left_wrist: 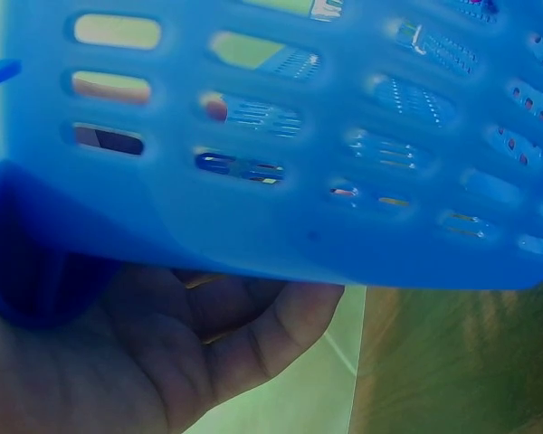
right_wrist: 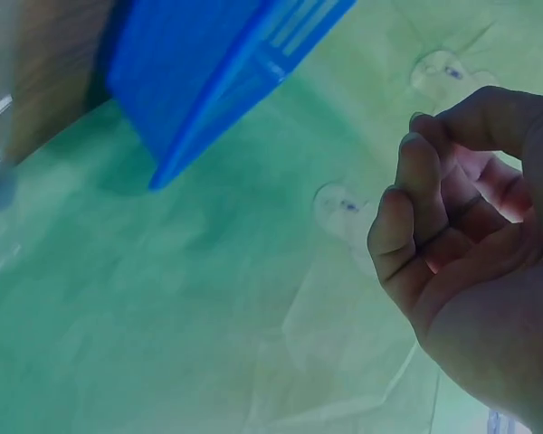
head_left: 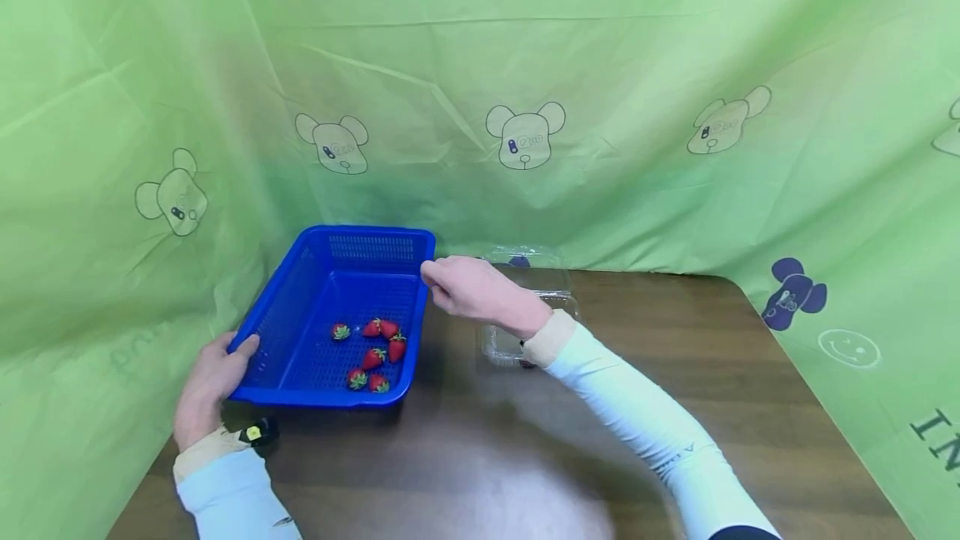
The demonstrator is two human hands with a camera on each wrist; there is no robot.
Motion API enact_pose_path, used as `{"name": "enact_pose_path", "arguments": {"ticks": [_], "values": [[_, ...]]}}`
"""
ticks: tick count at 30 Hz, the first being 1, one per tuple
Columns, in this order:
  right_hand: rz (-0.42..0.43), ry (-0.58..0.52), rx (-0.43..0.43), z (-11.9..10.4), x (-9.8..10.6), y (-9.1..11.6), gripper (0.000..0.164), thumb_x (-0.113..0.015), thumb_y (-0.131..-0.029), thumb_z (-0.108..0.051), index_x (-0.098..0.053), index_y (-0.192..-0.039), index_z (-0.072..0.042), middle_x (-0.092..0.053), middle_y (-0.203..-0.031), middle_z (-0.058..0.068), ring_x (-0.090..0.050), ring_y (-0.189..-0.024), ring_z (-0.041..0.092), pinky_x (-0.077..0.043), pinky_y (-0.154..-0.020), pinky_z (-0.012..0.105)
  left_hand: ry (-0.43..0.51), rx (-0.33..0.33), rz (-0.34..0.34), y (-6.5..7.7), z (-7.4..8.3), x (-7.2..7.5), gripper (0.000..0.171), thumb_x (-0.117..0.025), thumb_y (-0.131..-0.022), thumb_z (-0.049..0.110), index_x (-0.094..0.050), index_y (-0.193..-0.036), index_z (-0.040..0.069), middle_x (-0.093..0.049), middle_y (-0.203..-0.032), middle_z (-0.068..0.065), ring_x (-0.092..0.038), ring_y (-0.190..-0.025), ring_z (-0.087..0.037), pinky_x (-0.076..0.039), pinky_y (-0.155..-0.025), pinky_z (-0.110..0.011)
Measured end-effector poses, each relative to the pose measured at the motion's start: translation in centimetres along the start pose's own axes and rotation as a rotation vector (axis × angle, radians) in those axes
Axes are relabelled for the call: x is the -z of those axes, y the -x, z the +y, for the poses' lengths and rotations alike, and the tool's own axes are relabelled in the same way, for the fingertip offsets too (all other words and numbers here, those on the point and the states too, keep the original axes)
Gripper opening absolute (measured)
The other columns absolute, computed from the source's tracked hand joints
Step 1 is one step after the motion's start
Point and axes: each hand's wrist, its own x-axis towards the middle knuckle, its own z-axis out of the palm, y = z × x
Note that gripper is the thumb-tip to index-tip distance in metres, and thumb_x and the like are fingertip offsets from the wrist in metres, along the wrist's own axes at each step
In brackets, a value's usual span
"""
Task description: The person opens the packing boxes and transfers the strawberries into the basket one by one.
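My left hand point(head_left: 213, 377) grips a blue plastic basket point(head_left: 322, 396) by its near left corner, thumb over the rim; in the left wrist view its fingers point(left_wrist: 270, 339) reach beneath the basket. Several red strawberries point(head_left: 373, 358) with green tops lie on the basket's floor, mostly toward the near right. By the basket's right rim my right hand point(head_left: 480, 294) hovers with fingers curled. The right wrist view shows its thumb and fingertips drawn together and nothing between them. Partly hidden behind the right hand and wrist, a clear plastic clamshell box point(head_left: 497, 346) stands with its lid raised.
The brown wooden table point(head_left: 645, 332) extends to the right and in front of the basket. A green printed cloth point(head_left: 615, 215) hangs along the back and both sides, close behind the basket and the clear box.
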Motion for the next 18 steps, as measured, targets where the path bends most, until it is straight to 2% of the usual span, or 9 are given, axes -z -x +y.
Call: {"name": "enact_pose_path", "arguments": {"ticks": [2,8,13,18], "values": [[-0.003,0.002,-0.006,0.8,0.3,0.9,0.013,-0.051,-0.086,-0.004,-0.046,-0.078,-0.012,-0.045,-0.064,-0.003,-0.045,-0.061,0.013,-0.037,-0.054,0.025,-0.003,-0.006,0.006,-0.1,0.0,0.0,0.074,-0.027,-0.098,0.056,-0.033,-0.141,-0.004,-0.05,-0.127,-0.032,-0.057,-0.104,-0.037,-0.044,-0.08,-0.038],[-0.028,-0.035,-0.073,2.9,0.9,3.9,0.014,-0.053,-0.084,-0.001,-0.048,-0.077,-0.011,-0.043,-0.064,-0.004,-0.043,-0.061,0.01,-0.039,-0.058,0.024,-0.01,-0.006,-0.002,-0.1,0.2,0.1,0.076,-0.027,-0.098,0.058,-0.033,-0.142,-0.003,-0.047,-0.132,-0.032,-0.053,-0.109,-0.04,-0.044,-0.088,-0.047],[-0.061,-0.061,-0.147,4.1,0.9,5.8,0.011,-0.054,-0.084,-0.002,-0.051,-0.08,-0.012,-0.047,-0.066,-0.005,-0.042,-0.061,0.009,-0.039,-0.057,0.023,-0.013,-0.016,0.009,0.0,0.3,0.1,0.072,-0.027,-0.099,0.054,-0.035,-0.141,-0.003,-0.05,-0.127,-0.031,-0.055,-0.106,-0.037,-0.043,-0.083,-0.039],[-0.121,-0.074,-0.181,4.7,0.5,7.3,0.006,-0.058,-0.086,-0.006,-0.058,-0.091,-0.009,-0.056,-0.071,-0.004,-0.044,-0.06,0.007,-0.042,-0.056,0.022,-0.018,-0.024,0.017,0.1,0.2,0.1,0.07,-0.028,-0.099,0.053,-0.037,-0.139,-0.004,-0.054,-0.123,-0.03,-0.058,-0.1,-0.034,-0.042,-0.077,-0.033]]}}
